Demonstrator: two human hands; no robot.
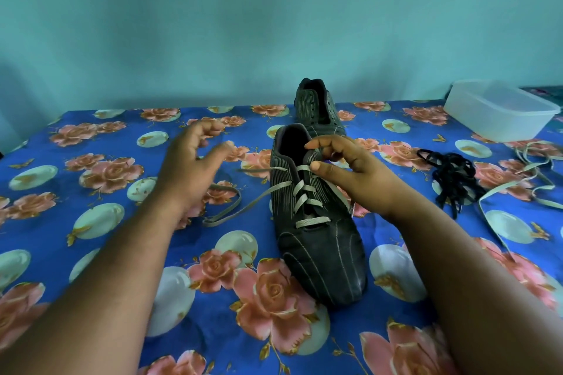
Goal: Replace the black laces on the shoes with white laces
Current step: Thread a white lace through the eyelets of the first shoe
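Observation:
A dark shoe [320, 250] lies in the middle of the flowered cloth, toe toward me, with a white lace [306, 196] crossed through its eyelets. One loose end of that lace trails left over the cloth. My right hand [350, 173] pinches the shoe's tongue at the top of the lacing. My left hand [195, 161] hovers left of the shoe, fingers spread, holding nothing. A second dark shoe [320, 106] without a lace stands behind the first. A heap of black laces [451, 173] lies to the right.
A clear plastic box [499, 109] stands at the back right. Another white lace [524, 189] lies loose at the right edge, beside the black heap. The blue flowered cloth [122, 253] covers the whole surface; a teal wall rises behind it.

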